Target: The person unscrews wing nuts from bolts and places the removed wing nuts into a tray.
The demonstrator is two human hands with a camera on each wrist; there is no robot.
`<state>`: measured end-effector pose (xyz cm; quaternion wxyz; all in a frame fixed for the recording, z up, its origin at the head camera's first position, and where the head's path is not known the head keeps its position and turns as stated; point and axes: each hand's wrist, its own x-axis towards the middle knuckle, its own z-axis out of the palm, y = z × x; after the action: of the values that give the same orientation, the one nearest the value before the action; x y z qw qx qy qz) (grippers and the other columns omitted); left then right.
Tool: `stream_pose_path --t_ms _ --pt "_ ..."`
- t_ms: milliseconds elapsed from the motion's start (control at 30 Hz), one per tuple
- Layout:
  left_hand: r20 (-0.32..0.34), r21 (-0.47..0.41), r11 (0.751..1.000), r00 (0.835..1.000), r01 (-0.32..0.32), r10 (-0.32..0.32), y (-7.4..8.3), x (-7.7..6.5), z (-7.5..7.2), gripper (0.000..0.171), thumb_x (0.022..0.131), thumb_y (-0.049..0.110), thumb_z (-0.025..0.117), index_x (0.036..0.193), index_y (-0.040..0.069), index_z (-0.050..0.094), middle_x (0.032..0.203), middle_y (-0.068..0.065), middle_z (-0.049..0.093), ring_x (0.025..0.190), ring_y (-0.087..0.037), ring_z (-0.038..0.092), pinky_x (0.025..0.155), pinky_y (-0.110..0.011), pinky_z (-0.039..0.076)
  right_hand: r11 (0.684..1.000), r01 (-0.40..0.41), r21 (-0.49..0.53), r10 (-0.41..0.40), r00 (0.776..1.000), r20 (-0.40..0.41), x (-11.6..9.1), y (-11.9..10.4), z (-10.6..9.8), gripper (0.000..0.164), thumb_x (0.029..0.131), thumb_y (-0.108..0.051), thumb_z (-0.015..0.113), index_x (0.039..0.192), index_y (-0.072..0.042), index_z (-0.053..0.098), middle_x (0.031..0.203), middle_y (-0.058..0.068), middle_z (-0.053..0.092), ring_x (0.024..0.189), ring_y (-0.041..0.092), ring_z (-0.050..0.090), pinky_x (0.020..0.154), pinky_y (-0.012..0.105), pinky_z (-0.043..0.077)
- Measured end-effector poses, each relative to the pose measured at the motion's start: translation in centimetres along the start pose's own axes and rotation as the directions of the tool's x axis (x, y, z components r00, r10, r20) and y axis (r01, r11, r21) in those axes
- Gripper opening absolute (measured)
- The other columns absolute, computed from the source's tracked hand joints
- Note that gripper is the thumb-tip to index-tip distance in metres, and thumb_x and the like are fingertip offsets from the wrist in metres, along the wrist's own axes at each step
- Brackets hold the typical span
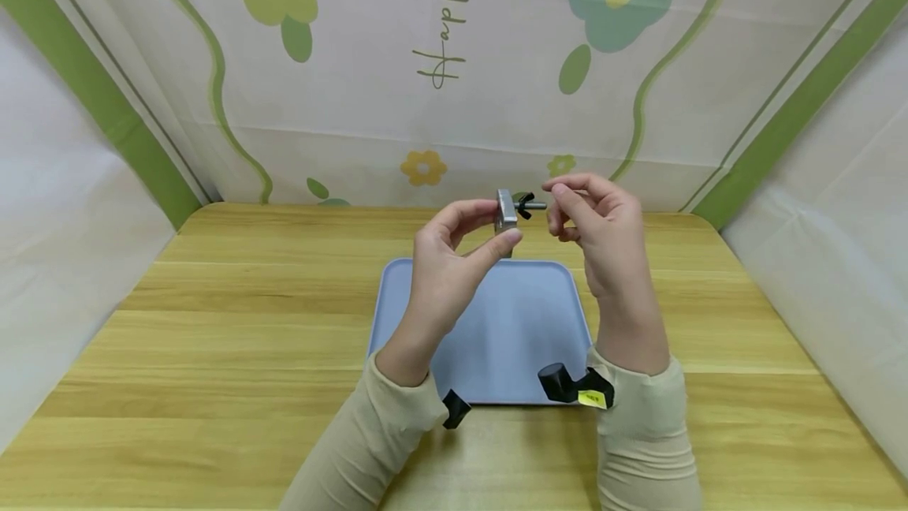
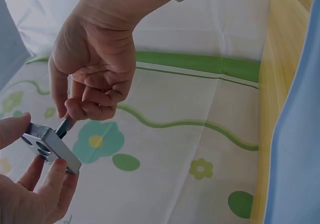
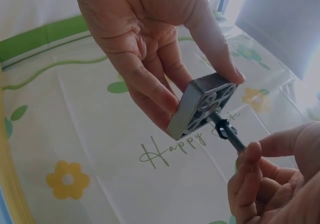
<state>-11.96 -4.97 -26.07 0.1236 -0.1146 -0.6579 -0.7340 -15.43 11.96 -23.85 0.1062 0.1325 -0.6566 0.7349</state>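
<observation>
Above the far end of a blue tray [image 1: 489, 322], my left hand [image 1: 454, 259] holds a small rectangular metal block [image 1: 507, 210] between thumb and fingers. Round recesses show in the block's face [image 3: 212, 100] in the right wrist view. A threaded bolt [image 3: 236, 143] sticks out of that face toward the right, and a black wing nut [image 1: 525, 206] sits partway along it. My right hand [image 1: 603, 219] is at the bolt's free end, its fingers bent and the thumb close to the index finger. Whether those fingertips pinch the bolt cannot be made out.
The tray lies on a wooden table [image 1: 248, 322]. A white cloth [image 1: 369, 101] printed with flowers hangs behind the table's far edge, and plain white sheets [image 1: 64, 203] flank both sides. Black camera mounts [image 1: 578, 386] are at both wrists.
</observation>
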Motion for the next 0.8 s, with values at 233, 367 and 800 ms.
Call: stream_pose_path --t_ms 233,367,800 --pt "0.010 -0.003 1.000 1.000 0.000 0.000 0.08 -0.11 0.11 0.034 0.085 0.006 0.078 0.117 0.001 0.065 0.119 -0.011 0.066 0.115 -0.017 0.062 0.087 -0.030 0.061 0.999 -0.043 0.003 0.043 0.999 0.015 0.04 0.06 0.04 0.015 0.099 -0.013 0.061 0.090 -0.012 0.072 0.065 -0.003 0.058 0.059 0.010 0.060 0.055 0.019 0.050" --pt "0.021 -0.008 1.000 1.000 0.003 -0.003 0.14 -0.18 0.21 0.035 0.085 0.005 0.078 0.117 0.001 0.065 0.120 -0.011 0.065 0.116 -0.018 0.061 0.087 -0.031 0.061 0.999 -0.049 0.013 0.048 0.999 0.024 0.05 0.10 0.02 0.016 0.099 -0.013 0.061 0.089 -0.014 0.072 0.069 -0.002 0.059 0.060 0.009 0.062 0.058 0.019 0.052" --pt "0.032 -0.022 1.000 0.999 -0.010 0.011 0.13 -0.26 0.27 0.035 0.085 0.004 0.077 0.118 0.000 0.064 0.120 -0.012 0.065 0.116 -0.019 0.062 0.086 -0.032 0.061 0.996 -0.061 -0.068 0.064 0.997 0.048 -0.03 0.07 0.19 0.021 0.099 -0.016 0.061 0.084 -0.022 0.073 0.081 -0.005 0.067 0.067 0.009 0.063 0.065 0.021 0.055"
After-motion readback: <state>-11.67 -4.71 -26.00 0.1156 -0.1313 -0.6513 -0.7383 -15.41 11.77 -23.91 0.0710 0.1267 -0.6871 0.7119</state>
